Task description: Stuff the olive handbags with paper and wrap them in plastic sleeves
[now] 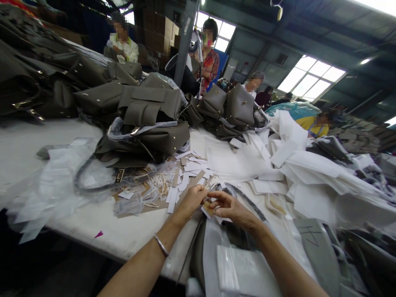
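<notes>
My left hand (194, 199), with a bracelet on its wrist, is closed in a pinch; what lies in its fingertips is too small to make out. My right hand (230, 208) meets it, its fingers bent and the index fingertip touching the left fingers. Just below the fingertips is a small tan and white tag (207, 209); which hand holds it is not clear. Under my hands, at the table edge, sits a grey-brown handbag (198, 255) with a wrapped handle (252, 204). A clear plastic packet (239, 268) lies against it.
Loose paper tags (192, 167), strings (162, 177) and plastic bags (55, 177) litter the white table (83, 229). Piled handbags (151, 107) stand behind, with white sheets (328, 177) at right. Another handbag (365, 255) is at lower right. Several people sit farther back.
</notes>
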Demonstrator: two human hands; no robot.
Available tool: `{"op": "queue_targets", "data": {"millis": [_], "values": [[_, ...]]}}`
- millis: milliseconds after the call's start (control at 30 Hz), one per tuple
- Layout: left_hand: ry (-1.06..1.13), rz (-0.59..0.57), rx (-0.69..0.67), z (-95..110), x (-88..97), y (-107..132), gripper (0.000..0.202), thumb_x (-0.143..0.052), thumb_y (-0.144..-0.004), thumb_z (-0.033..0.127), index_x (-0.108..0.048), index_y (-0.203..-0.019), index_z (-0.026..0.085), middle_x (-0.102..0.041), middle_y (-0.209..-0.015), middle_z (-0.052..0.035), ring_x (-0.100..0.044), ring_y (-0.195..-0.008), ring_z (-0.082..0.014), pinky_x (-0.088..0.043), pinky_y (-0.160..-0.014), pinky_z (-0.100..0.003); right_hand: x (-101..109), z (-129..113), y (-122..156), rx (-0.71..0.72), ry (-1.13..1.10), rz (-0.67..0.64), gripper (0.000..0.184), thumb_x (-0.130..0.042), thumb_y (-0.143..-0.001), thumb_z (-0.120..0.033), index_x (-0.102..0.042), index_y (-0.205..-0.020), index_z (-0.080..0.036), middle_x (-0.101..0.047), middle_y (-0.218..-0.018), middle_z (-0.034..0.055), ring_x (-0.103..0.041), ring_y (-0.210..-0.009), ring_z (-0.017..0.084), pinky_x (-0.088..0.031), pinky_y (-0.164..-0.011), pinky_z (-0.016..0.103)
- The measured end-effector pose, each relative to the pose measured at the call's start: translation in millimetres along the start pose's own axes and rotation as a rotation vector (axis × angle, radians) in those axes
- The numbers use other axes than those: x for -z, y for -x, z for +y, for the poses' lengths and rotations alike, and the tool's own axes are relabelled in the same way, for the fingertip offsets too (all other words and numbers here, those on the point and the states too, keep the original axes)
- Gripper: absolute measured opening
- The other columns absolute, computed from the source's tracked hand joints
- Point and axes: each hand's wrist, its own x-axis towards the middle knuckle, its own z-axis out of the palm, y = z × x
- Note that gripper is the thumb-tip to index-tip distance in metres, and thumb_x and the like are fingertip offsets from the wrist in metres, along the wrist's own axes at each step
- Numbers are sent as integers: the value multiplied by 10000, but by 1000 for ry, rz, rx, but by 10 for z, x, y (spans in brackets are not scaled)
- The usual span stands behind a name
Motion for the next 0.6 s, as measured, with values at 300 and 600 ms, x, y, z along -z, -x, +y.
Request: {"op": "queue_targets", "data": {"millis": [300,600], "values": [[60,10,60,27,30,-4,274,-585,-753,454,-544,-738,183,-522,-549,42,-465,-501,-107,-341,-508,-228,8,-21,-175,19,413,18,475,-878,-615,-348,-681,-1024,-209,-570,-647,-61,-414,-535,86,-296,-503,228],[55,40,96,-32,33,-20,289,-632,-730,464,-592,-719,177,-487,-528,57,-413,-470,-90,-278,-454,-208,49,-166,-192,-89,245,90,494,-729,-695,-642,-601,-763,-170,-699,-751,34,-503,-489,81,-375,-453,215]]}}
